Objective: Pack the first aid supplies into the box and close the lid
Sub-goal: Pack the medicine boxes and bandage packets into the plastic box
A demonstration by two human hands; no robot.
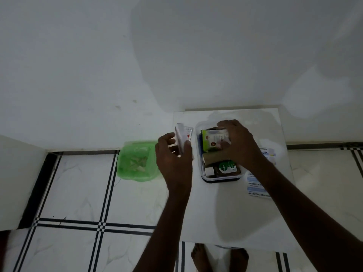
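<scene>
A clear plastic box (198, 128) stands open on a white table (225, 218). Inside lie a green and white packet (211, 138), a brown carton (213, 157) and a Dettol bottle (224, 168) with a white cap. My right hand (238, 144) reaches into the box, fingers closed on the green packet. Just left of the box, my left hand (174, 156) holds a small white pack with red print (183, 136) upright. Antiseptic bandage strips (257, 185) lie to the right of the box, partly hidden under my right forearm.
A bin with a green liner (135, 160) sits on the tiled floor left of the table, against the white wall. My bare feet (200, 258) show below the table's near edge. A low white ledge (17, 181) stands at far left.
</scene>
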